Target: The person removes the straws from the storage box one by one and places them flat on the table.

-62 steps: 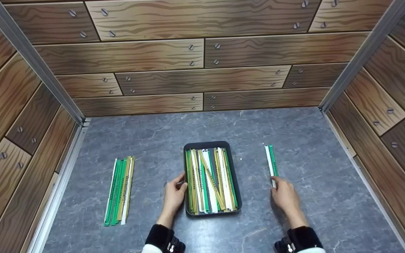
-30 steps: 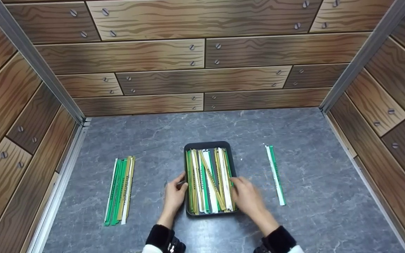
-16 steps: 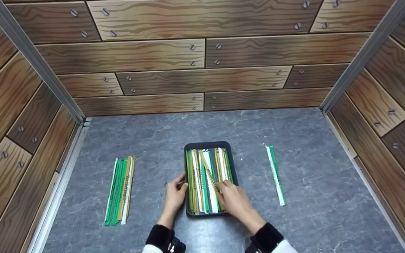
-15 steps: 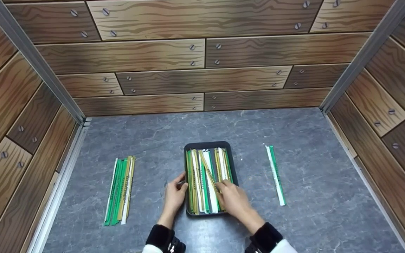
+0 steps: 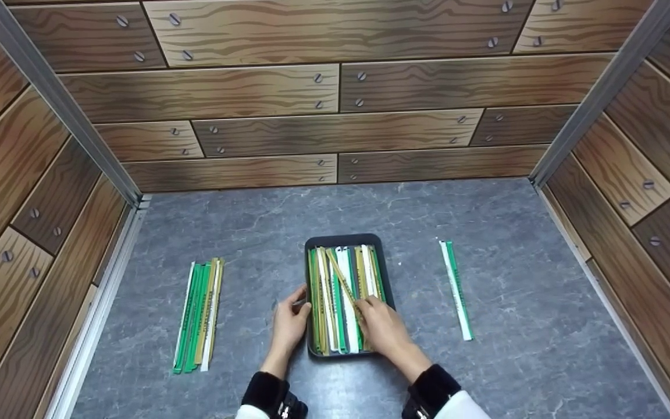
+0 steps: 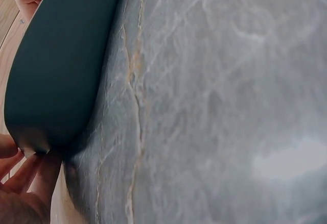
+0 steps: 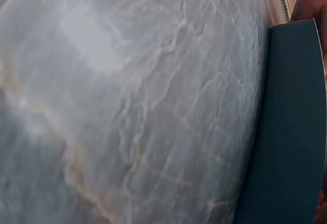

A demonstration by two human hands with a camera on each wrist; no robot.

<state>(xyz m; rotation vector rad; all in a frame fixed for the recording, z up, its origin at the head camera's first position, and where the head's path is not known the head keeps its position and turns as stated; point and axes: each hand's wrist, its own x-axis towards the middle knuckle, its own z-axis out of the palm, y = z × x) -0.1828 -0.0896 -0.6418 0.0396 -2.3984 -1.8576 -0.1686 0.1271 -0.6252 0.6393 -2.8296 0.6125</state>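
looking down from the head view, a grey marbled bench [image 5: 253, 233] sits inside walls of printed wood planks [image 5: 265, 93]. a dark tray [image 5: 349, 239] of green, white and tan strips [image 5: 335, 291] lies at centre; the left hand [image 5: 288, 323] curls against its left rim, the right hand [image 5: 382, 329] pinches a tan strip [image 5: 342, 278] inside. a sorted pile [image 5: 198, 314] lies left, a green-white pair [image 5: 456, 288] right.

the left wrist view shows only the tray's outer wall [image 6: 61, 71] and fingertips [image 6: 23, 180].

the right wrist view shows bench veining [image 7: 127, 106] and tray wall [image 7: 291, 132], no strips.
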